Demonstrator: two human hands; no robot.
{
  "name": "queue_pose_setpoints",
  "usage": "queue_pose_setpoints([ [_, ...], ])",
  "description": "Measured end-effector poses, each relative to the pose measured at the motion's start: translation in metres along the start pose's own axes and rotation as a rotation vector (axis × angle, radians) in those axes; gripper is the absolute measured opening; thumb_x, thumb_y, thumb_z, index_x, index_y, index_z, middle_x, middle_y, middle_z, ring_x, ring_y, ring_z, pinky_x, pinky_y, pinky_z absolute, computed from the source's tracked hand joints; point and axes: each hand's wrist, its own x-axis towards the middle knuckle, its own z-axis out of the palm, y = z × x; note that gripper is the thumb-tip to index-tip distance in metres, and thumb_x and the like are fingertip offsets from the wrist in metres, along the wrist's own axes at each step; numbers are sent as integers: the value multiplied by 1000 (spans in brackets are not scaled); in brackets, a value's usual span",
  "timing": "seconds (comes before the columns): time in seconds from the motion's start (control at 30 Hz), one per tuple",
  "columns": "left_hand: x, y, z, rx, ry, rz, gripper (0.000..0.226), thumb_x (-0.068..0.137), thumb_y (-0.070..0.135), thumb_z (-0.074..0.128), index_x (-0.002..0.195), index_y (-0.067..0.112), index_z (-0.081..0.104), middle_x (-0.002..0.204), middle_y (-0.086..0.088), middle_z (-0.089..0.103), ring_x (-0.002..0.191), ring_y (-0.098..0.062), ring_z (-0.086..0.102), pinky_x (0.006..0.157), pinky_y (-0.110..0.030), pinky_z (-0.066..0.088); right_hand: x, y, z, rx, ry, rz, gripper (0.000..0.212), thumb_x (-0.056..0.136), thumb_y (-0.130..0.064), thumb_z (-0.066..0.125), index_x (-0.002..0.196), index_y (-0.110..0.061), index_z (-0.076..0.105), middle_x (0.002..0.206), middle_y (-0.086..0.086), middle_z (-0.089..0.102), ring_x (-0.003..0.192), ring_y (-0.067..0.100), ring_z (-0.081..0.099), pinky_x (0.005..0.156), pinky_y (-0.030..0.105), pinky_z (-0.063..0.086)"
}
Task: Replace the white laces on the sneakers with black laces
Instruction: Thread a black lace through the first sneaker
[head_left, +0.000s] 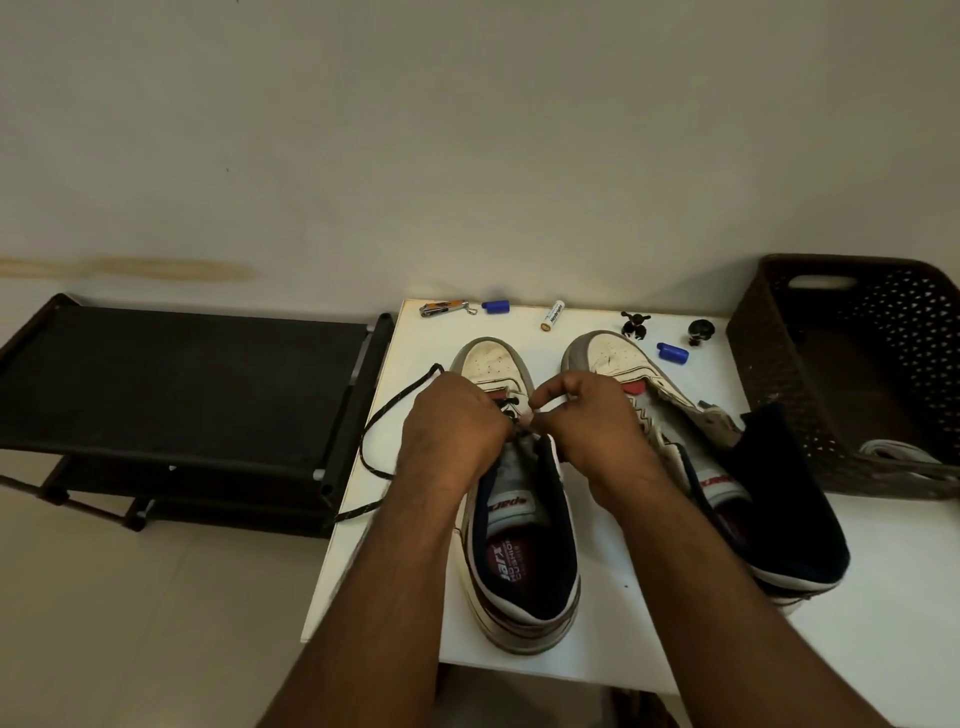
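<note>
**Black lace at the left sneaker's eyelets**

Both hands, left (453, 423) and right (592, 415), are curled at the left sneaker (519, 545) on the tabletop (649, 639), seemingly pinching the black lace (382, 415), which trails leftward off the edge. Fingertips and eyelets are hidden. The right sneaker (613, 358) stands just beside.

Both forearms are bare to the frame's edge, lightly haired; the left hand (451, 422) and right hand (592, 415) are ungloved.
</note>
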Motion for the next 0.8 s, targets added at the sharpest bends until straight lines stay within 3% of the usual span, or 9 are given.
queue_pose_setpoints([
  [0.2, 1, -3, 4, -111, 77, -27, 7, 76, 14, 70, 74, 13, 76, 73, -6, 70, 75, -26, 68, 74, -40, 59, -2, -2, 3, 95, 6, 3, 18, 76, 6, 73, 76, -7, 61, 55, 6, 55, 27, -1, 39, 32, 11, 29],
  [0.37, 4, -4, 4, -81, 100, -57, 11, 77, 18, 72, 85, 12, 75, 82, -7, 71, 80, -23, 68, 74, -35, 59, -2, 0, 6, 110, 28, 4, 20, 75, 5, 74, 73, -9, 60, 55, 5, 54, 26, -1, 36, 32, 12, 27],
  [0.6, 1, -9, 6, -192, 119, -121, 8, 74, 14, 75, 81, 9, 75, 76, -7, 70, 77, -23, 68, 74, -38, 59, 0, 3, 7, 40, 71, -36, 19, 74, -1, 77, 73, -13, 62, 62, -1, 57, 34, -4, 43, 39, 12, 33],
  [0.8, -2, -10, 14, -267, 168, -133, 12, 74, 16, 72, 84, 10, 76, 82, -9, 72, 81, -27, 70, 73, -40, 61, -2, 1, 7, 80, 44, -15, 17, 76, 3, 73, 74, -9, 61, 51, 1, 50, 26, 0, 36, 32, 13, 27],
])
